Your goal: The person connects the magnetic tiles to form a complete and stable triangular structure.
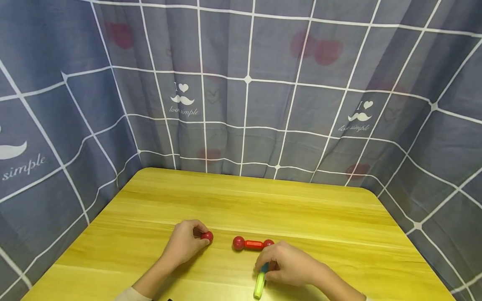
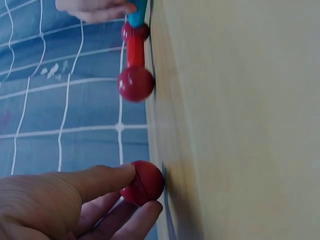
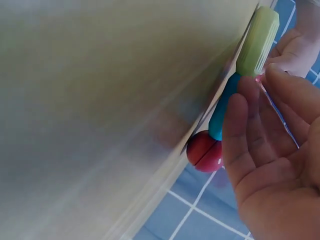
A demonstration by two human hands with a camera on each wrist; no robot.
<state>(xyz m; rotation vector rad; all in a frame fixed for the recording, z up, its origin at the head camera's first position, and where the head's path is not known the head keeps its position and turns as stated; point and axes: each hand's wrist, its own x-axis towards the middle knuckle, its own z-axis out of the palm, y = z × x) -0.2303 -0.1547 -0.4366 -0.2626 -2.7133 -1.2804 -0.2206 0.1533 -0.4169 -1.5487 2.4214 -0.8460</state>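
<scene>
Between thumb and fingertips my left hand (image 1: 183,242) pinches a loose red ball (image 1: 207,237), which sits on the tabletop; a seam line crosses it in the left wrist view. To its right lies a red rod (image 1: 254,245) with one red ball (image 1: 239,243) at its left end and another red ball (image 1: 269,243) at its right end. My right hand (image 1: 290,263) grips a blue rod (image 3: 225,105), mostly covered by the fingers in the head view. The blue rod meets that right-end ball, and a yellow-green rod (image 1: 259,286) continues from its near end.
The pieces lie on a yellow wood-grain table (image 1: 180,200) with rounded far corners. A blue-grey curtain (image 1: 226,100) with white grid lines hangs behind the table and along both sides, close to its edges.
</scene>
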